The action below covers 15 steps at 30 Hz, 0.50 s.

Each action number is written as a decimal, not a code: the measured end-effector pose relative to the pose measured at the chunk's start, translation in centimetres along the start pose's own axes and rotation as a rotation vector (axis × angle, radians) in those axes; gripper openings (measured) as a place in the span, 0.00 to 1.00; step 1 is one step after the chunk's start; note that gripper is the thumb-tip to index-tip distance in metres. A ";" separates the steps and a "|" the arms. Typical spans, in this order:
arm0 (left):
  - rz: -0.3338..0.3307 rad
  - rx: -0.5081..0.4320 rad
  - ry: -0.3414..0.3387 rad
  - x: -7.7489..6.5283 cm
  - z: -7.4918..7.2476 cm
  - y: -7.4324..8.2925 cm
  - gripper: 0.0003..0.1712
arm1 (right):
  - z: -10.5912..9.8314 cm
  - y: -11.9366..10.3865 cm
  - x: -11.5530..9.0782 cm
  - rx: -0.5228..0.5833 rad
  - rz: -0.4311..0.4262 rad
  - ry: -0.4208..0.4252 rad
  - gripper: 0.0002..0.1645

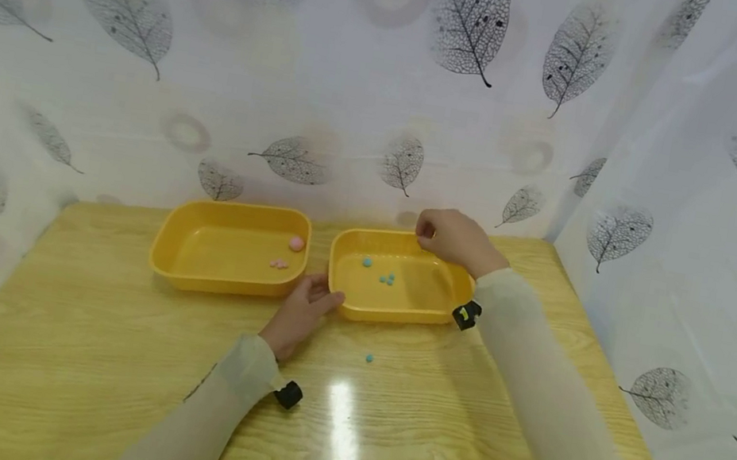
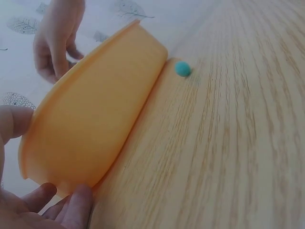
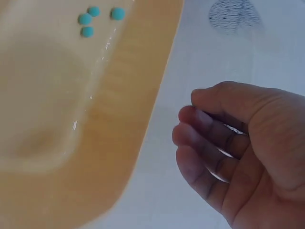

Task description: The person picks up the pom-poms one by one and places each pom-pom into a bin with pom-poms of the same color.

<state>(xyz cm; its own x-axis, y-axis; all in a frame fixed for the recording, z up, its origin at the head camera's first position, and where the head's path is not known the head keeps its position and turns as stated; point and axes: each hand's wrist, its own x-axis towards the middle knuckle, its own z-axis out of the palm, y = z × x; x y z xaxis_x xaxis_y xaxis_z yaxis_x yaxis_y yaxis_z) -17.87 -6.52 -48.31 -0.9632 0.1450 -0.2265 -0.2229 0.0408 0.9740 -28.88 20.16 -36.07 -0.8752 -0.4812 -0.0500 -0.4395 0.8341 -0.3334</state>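
My left hand (image 1: 298, 317) grips the left end of the right yellow tray (image 1: 398, 317), thumb at the rim and fingers low against the outer wall. Over that tray's far rim is my right hand (image 1: 459, 240), its fingers (image 3: 188, 162) loosely curled and thumb close to the index fingertip; nothing shows between them. Inside the tray lie a larger turquoise ball (image 1: 366, 262) and three small turquoise balls (image 3: 86, 19) in a cluster. One more turquoise ball (image 2: 182, 68) rests on the wooden table, in front of the tray.
To the left stands a second yellow tray (image 1: 222, 287) with a larger pink ball (image 1: 296, 243) and several small pink balls (image 1: 279, 264) at its right end. A white curtain (image 1: 362, 84) with leaf prints hangs behind and beside the table (image 1: 102, 357).
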 end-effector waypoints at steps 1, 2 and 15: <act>0.000 0.001 0.000 0.1 -0.1 -0.1 0.36 | 0.0 0.0 0.8 -0.012 -0.014 -0.027 0.06; -0.001 0.002 0.001 0.1 -0.1 -0.1 0.36 | 0.1 0.0 1.5 -0.028 -0.034 -0.059 0.06; -0.022 0.021 0.029 0.2 -0.1 -0.2 0.37 | 3.1 0.7 4.9 -0.088 -0.062 -0.406 0.12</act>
<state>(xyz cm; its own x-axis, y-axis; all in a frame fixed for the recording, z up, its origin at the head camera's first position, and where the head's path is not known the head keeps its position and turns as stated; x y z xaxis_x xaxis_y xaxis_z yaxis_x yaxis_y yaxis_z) -18.03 -6.64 -48.52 -0.9620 0.1153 -0.2475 -0.2414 0.0648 0.9683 -32.85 17.60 -39.46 -0.7034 -0.5839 -0.4054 -0.5199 0.8115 -0.2667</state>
